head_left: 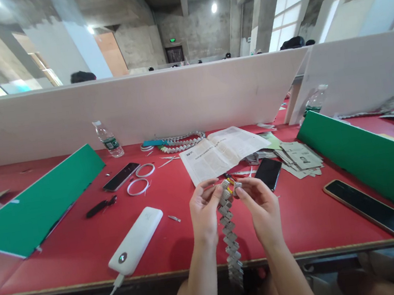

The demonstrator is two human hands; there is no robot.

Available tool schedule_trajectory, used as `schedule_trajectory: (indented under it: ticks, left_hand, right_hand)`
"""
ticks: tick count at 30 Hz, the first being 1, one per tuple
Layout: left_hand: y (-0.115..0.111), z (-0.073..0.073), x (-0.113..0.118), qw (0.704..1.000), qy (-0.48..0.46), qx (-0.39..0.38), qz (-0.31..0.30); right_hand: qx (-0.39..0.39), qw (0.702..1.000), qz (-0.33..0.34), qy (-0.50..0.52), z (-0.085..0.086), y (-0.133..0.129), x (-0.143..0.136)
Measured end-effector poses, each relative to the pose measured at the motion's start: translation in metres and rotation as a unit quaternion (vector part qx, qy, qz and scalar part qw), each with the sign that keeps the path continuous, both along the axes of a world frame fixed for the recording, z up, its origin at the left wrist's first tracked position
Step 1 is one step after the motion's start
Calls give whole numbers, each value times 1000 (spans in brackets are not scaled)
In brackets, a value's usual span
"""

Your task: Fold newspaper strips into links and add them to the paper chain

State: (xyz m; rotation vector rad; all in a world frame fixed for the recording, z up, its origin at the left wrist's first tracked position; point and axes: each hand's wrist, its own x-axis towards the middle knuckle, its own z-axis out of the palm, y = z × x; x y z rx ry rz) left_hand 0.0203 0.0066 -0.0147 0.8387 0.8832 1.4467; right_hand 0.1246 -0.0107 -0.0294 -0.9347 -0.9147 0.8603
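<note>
A zigzag chain of folded paper [231,238] hangs down from my fingers, its lower end dropping past the table's front edge. My left hand [206,209] pinches the chain's top end between thumb and fingers. Close beside it, my right hand [261,204] holds a small folded paper piece [237,186] between thumb and forefinger. A bit of yellow shows between the two hands, too small to make out. Just beyond my fingertips lies an open newspaper sheet [219,151] on the red table. A dark phone [269,173] rests behind my right hand.
A white power bank [137,241] with a cable lies at left, near black-handled pliers or cutters [101,206] and white tape rings [137,186]. Printed paper slips [301,157] and a larger phone [372,209] are at right. Green boards [43,203] flank the space; a bottle [109,139] stands behind.
</note>
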Motion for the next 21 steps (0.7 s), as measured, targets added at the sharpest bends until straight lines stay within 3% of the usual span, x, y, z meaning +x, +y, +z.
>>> schedule_trajectory:
  ticks: [10, 13, 17, 19, 21]
  left_hand:
    - [3, -3, -3, 990, -108, -49, -70]
    - [-4, 6, -4, 962, -205, -101, -153]
    - [-20, 32, 4, 913, -296, -137, -244]
    - [-23, 49, 5, 923, -311, -114, -194]
    - [-19, 66, 0, 953, -296, -43, -47]
  right_hand:
    - [-7, 987, 76, 139, -9, 8, 4]
    - [-38, 974, 94, 202, -10, 11, 11]
    - [-56, 956, 128, 256, -12, 13, 24]
    - [-45, 957, 119, 259, -14, 14, 31]
    - [-27, 962, 99, 254, -17, 15, 39]
